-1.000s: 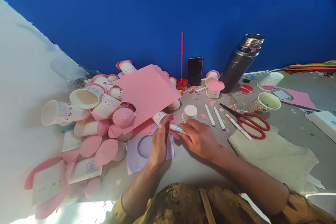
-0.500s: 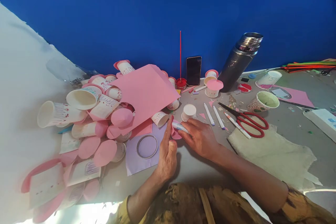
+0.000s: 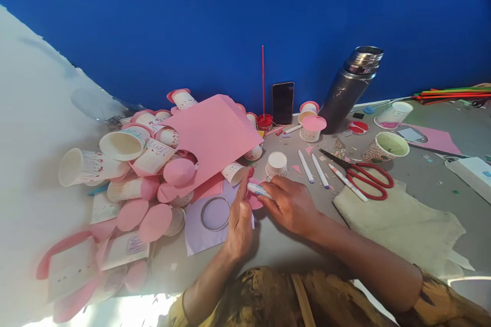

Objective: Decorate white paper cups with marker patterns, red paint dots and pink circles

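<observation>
Right hand [image 3: 294,204] grips a white tube [image 3: 260,190]; whether left hand [image 3: 240,225] holds pink disc [image 3: 255,203] is unclear.

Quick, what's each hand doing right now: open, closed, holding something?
Left hand: fingers extended beside a pink paper disc; whether it grips the disc cannot be told.
Right hand: closed around a white tube with blue print.

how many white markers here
4 slim white plastic markers: one near the black phone, one beside the red-handled metal scissors, two by their tip. Others may be hidden.
</observation>
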The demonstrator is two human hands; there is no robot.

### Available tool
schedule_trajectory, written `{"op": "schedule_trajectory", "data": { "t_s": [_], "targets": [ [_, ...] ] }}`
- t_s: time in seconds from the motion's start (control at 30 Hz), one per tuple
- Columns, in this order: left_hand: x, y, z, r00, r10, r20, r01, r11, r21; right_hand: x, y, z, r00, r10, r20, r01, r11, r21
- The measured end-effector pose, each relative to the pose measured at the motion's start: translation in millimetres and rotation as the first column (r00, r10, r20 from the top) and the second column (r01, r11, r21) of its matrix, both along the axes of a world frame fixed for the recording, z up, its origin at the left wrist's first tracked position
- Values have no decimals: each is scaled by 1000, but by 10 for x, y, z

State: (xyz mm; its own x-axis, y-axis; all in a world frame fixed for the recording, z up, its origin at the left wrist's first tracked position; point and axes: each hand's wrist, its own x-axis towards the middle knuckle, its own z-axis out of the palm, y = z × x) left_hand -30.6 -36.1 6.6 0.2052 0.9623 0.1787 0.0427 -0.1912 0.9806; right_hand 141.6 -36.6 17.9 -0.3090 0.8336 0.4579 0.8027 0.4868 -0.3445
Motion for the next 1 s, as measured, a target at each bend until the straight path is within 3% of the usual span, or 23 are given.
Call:
{"op": "schedule_trajectory", "data": {
  "t_s": [0.2, 0.33, 0.47, 0.53, 0.67, 0.77, 0.9, 1.0],
  "targets": [
    [51, -50, -15, 999, -22, -44, 25, 997, 74, 14, 15, -18, 999, -42, -15, 41, 997, -63],
    [47, 31, -14, 984, 54, 169, -31, 990, -137, 21, 44, -5, 997, -81, -16, 78, 989, -125],
    [-2, 146, 75, 914, 76, 398, 106, 904, -415, 35, 67, 10, 992, -109, -60, 93, 972, -217],
    [-2, 172, 108, 892, 66, 447, 154, 885, -439, 46, 71, 8, 993, -96, -66, 78, 968, -241],
    [43, 170, 135, 901, 58, 430, 144, 895, -423, 74, 77, 7, 992, -71, -109, 45, 974, -223],
    [43, 174, 158, 870, 47, 490, 231, 840, -490, 107, 100, 44, 981, -76, -176, 35, 974, -226],
    [-6, 217, 199, 806, 25, 591, 372, 756, -539, 181, 151, 145, 895, -67, -441, -92, 940, -328],
    [-35, 262, 229, 755, 32, 654, 463, 680, -568, 249, 184, 204, 739, -133, -660, -238, 865, -441]
  ]
}}
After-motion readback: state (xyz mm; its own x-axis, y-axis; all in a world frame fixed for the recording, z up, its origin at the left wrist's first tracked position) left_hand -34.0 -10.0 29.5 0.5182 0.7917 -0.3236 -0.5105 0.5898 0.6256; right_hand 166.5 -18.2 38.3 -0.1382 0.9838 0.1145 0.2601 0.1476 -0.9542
